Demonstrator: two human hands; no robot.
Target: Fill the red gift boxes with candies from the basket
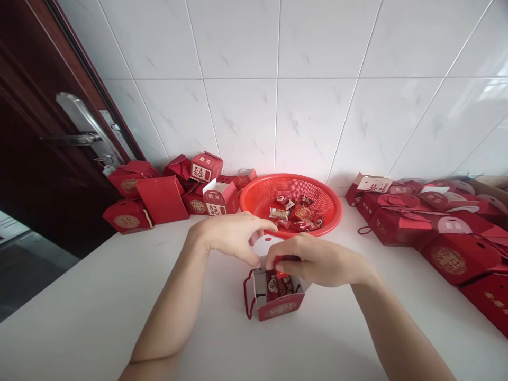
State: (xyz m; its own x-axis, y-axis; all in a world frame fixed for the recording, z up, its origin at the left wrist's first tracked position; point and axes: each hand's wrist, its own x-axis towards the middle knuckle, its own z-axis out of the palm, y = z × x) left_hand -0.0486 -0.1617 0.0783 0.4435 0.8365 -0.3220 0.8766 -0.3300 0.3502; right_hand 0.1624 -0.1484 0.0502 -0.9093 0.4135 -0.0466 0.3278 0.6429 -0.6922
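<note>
A small red candy box (281, 308) stands open-topped on the white table, its white inner flap (268, 242) raised at the back. A red cord handle (248, 299) hangs at its left side. Several dark red wrapped candies (273, 286) lie inside. My left hand (234, 238) curls around the back left of the box, thumb and fingers on either side of the flap. Above the opening, my right hand (317, 259) pinches a bright red wrapped candy (281, 266), partly covered by the fingers.
Behind the box, a red plastic basket (337, 211) holds assorted wrapped sweets (301, 213). Red boxes (162, 198) are stacked at the left near a dark door (35, 106). More red boxes (400, 225) crowd the right side. A tiled wall (238, 116) bounds the table's back.
</note>
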